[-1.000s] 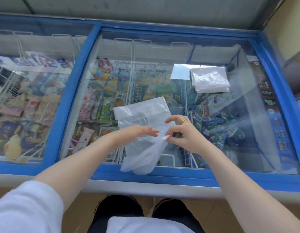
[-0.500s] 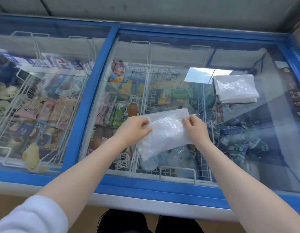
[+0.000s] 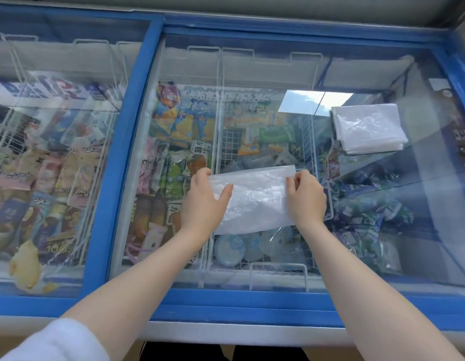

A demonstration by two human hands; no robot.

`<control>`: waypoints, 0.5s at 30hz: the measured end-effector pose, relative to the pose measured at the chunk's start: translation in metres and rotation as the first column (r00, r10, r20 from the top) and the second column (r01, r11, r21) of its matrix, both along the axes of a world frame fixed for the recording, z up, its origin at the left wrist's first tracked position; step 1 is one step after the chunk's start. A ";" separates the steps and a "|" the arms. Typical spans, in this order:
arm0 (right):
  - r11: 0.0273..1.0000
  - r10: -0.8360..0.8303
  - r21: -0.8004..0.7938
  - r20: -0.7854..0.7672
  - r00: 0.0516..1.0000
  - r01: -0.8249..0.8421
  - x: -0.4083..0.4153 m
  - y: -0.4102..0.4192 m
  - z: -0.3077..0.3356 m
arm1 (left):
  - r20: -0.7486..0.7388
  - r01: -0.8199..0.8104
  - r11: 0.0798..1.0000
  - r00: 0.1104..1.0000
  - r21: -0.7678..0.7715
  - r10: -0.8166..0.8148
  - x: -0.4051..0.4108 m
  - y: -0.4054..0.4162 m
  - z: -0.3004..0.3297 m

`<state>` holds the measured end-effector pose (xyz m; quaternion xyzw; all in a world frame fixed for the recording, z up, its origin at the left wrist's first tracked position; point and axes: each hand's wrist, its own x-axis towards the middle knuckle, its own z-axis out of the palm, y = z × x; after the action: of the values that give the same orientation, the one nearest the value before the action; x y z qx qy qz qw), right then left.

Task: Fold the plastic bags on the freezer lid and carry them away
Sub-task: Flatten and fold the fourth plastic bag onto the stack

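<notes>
Plastic bag, clear, thin and crinkled [image 3: 254, 198], now folded to a wide flat rectangle and pressed onto the glass freezer lid with blue frame [image 3: 252, 299]; a second ago hanging loose and half-gathered above the near edge, half a second ago already halved but tilted and lifted. Reads as one fold done and being squared off, with another fold or a move to the pile likely next.

Nearest, two bare forearms reaching in, a white sleeve at the lower left. Left hand [image 3: 204, 204] on the bag's left end, thumb laid over the film, fingers curled past the far corner, gripping that edge. Right hand [image 3: 305, 198] on the right end, ringed, fingers bent down and pinching the top right corner.

Farther right and well apart from the hands, a stack of folded clear plastic bags [image 3: 368, 127] lying flat on the same lid, unchanged in place across the three views.

Hard to tell: how many layers in the held bag, since the film blends with the packets under the glass; fingertips of both hands tucked out of sight; count of bags in the stack. Reflections smear the right pane; freezer's right end cut off.
</notes>
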<state>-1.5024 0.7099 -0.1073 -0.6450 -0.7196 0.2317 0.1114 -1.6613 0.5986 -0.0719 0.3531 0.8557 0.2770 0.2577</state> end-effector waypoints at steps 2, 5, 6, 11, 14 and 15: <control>1.000 0.000 0.004 0.018 1.000 0.000 -0.001 0.000 0.001 | 0.222 -0.169 0.985 0.962 0.022 0.160 0.008 0.001 0.003; 1.000 0.010 0.013 0.032 0.999 -0.011 0.001 -0.001 0.000 | 0.581 -0.357 0.933 0.751 -0.040 0.312 0.007 0.000 -0.003; 1.000 0.013 0.017 0.035 0.999 -0.014 0.001 -0.001 0.000 | 0.644 -0.346 0.937 0.706 -0.049 0.294 0.006 -0.003 -0.007; 0.995 0.076 0.058 0.116 0.990 -0.083 0.002 -0.004 0.000 | 0.388 -0.172 0.985 0.910 0.034 0.145 0.012 -0.018 -0.016; 0.989 0.113 0.076 0.132 0.985 -0.123 0.003 -0.006 0.000 | -0.002 -0.039 0.997 0.999 -0.060 0.039 0.017 -0.023 -0.020; 0.989 0.115 0.074 0.142 0.983 -0.126 0.003 -0.005 -0.001 | -0.078 -0.014 0.994 0.997 -0.109 0.005 0.016 -0.024 -0.020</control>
<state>-1.4999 0.7046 -0.1080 -0.6095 -0.7723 0.1633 0.0741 -1.6452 0.5748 -0.0918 0.3448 0.8806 0.2172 0.2417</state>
